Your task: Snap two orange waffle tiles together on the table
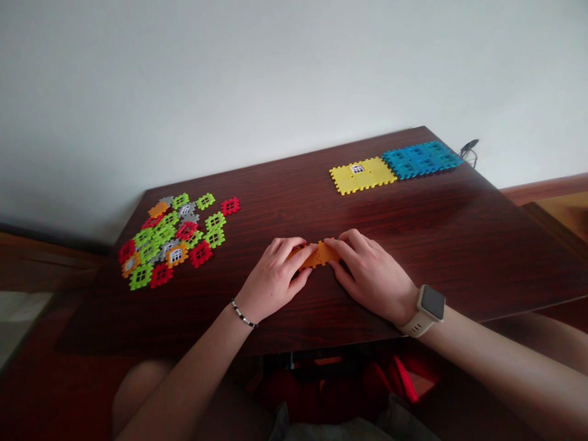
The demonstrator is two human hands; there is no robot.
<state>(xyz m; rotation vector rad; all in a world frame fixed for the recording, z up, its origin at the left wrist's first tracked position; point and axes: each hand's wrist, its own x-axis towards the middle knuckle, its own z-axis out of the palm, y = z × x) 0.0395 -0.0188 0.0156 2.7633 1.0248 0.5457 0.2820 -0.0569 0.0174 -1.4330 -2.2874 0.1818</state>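
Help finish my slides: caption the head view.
Left hand and right hand hold orange notched tiles at a dark table.

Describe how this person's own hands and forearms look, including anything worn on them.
The left hand has a thin bracelet of black and pale, silvery beads at its wrist. The right hand has a watch at its wrist, with a dark, squarish screen and a beige strap with slots. No gloves or sleeves show.
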